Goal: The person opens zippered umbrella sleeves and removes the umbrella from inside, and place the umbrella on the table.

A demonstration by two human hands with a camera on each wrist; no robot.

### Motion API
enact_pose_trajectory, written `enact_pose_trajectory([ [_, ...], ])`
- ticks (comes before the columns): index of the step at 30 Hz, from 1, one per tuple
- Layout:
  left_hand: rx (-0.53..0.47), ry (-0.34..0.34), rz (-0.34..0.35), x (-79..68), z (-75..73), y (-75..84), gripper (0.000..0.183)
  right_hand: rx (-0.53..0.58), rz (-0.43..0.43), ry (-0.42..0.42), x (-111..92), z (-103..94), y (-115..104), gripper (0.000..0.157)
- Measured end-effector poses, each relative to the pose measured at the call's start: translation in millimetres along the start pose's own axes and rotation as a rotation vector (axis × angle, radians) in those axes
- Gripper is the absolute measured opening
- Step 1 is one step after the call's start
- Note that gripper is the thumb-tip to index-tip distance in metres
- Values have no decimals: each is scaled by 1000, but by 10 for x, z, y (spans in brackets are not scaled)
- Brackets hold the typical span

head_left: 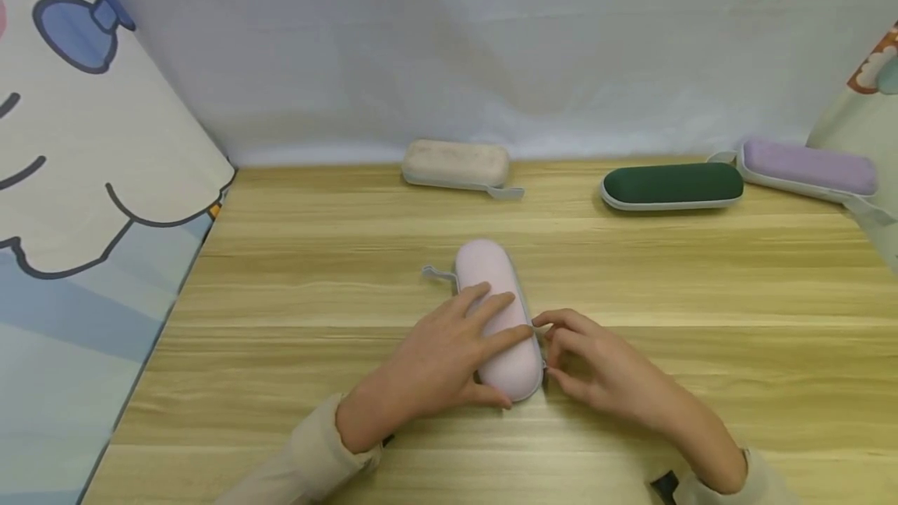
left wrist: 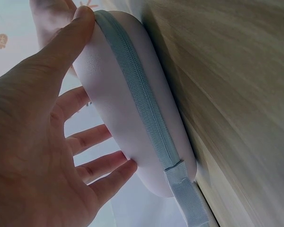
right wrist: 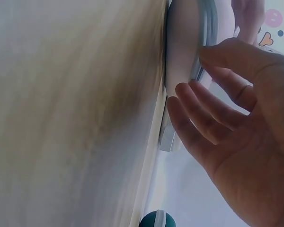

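Pale pink, oblong zippered case point(head_left: 505, 319) lying slantwise on the wood-grain table point(head_left: 295, 294), both hands at it.
The left hand point(head_left: 454, 343) rests across its top, fingers spread; the right hand point(head_left: 599, 365) pinches the small grey zip pull point(head_left: 543, 365) at its near right edge.

Softly lit tabletop point(right wrist: 61, 118) blurs in right wrist view.

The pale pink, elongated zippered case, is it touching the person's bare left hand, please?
Touching: the left wrist view shows the bare left hand with its thumb against the pale pink, elongated zippered case, beside the grey zip band.
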State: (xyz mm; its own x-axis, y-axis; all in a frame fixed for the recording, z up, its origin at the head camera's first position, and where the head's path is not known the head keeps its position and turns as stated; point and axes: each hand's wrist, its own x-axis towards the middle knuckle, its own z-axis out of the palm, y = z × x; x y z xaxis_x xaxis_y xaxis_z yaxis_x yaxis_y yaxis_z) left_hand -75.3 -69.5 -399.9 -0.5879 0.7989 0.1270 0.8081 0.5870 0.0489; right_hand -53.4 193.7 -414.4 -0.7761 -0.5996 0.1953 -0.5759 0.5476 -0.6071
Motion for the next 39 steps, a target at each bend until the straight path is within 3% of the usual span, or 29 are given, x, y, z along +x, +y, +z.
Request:
enact_pose_trajectory([
  [15, -1, 14, -10, 26, -7, 7, 86, -53, 75, 80, -140, 111, -210, 34],
  [24, 11, 42, -12, 25, 4, 5, 86, -5, 104, 99, -185, 194, -318, 39],
  [33, -12, -3, -32, 38, -9, 13, 87, -59, 106, 147, -215, 269, -372, 38],
  [39, -27, -35, -10, 54, -69, 3, 79, -12, 136, 140, -226, 293, -366, 40],
])
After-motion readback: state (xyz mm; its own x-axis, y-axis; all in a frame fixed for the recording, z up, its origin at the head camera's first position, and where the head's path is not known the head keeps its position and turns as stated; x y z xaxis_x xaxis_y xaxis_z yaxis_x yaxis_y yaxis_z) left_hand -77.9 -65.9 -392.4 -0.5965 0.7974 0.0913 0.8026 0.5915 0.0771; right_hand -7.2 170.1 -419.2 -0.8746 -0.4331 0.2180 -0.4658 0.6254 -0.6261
